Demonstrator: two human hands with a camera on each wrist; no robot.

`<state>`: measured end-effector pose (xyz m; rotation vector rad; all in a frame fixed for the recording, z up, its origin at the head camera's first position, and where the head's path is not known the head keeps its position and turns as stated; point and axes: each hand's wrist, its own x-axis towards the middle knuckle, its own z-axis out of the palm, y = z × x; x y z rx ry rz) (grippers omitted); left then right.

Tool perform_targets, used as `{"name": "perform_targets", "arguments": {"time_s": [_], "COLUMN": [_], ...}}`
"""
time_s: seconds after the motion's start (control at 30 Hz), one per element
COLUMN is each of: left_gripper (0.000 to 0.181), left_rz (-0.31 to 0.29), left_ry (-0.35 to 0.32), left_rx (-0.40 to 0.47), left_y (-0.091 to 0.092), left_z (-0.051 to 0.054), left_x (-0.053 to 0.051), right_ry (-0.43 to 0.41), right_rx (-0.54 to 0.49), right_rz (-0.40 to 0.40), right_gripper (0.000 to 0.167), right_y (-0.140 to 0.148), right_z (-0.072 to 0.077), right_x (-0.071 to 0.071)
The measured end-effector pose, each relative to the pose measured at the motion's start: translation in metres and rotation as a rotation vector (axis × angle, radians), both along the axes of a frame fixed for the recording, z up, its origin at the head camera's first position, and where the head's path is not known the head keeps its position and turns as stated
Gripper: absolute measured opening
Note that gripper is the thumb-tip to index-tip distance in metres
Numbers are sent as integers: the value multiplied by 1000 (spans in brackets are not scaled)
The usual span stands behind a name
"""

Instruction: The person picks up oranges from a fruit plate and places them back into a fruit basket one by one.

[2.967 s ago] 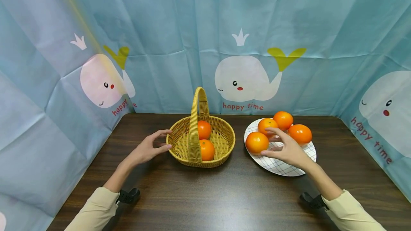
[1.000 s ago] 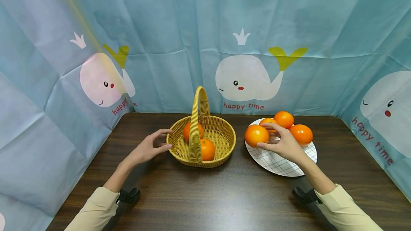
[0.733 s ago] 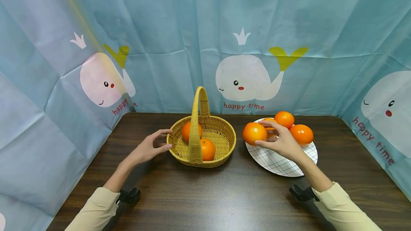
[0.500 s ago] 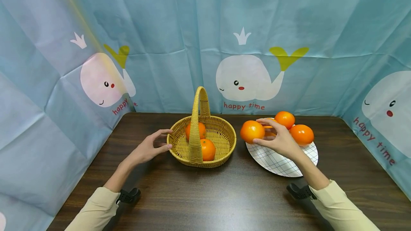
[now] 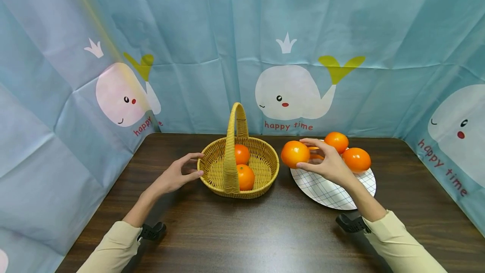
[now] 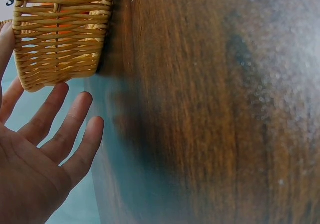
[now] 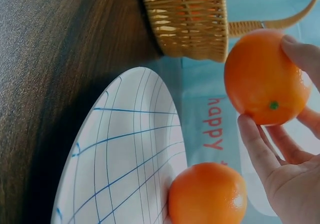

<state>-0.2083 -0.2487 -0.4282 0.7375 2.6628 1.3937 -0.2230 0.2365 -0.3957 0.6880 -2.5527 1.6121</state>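
Observation:
My right hand (image 5: 329, 165) holds an orange (image 5: 295, 154) between thumb and fingers, raised above the left side of the plate. Its green stem spot faces the camera in the right wrist view. A yellow wicker basket (image 5: 262, 174) stands to the left, with one orange (image 5: 246, 177) in front and another orange (image 5: 241, 154) behind it, partly covered by the handle. My left hand (image 5: 175, 177) touches the basket's left rim with thumb and index finger spread apart. In the left wrist view, the other fingers (image 6: 67, 134) extend loosely below the basket.
A white plate (image 5: 333, 193) with blue grid lines bears an orange (image 5: 336, 142) at the back, an orange (image 5: 356, 160) at the right, and one mostly hidden behind my right hand. A blue whale-print curtain (image 5: 189, 92) borders the dark wooden table (image 5: 235, 231).
My right hand has lifted the orange off the plate and carried it up and left. The rear orange in the basket has rolled left, then back right. My left hand stays put.

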Motion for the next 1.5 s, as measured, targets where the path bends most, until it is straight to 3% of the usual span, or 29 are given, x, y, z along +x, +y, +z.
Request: {"name": "perform_targets", "arguments": {"time_s": [0.83, 1.5], "left_gripper": [53, 55], "left_rz": [1, 7], "left_ry": [13, 7], "left_rx": [-19, -27], "left_y": [-1, -2], "left_z": [-1, -3], "left_x": [-1, -1], "right_ry": [18, 59], "right_rx": [-55, -105], "right_rz": [65, 199], "right_gripper": [65, 68], "right_y": [-15, -39], "right_z": [8, 9], "right_x": [-5, -22]}}
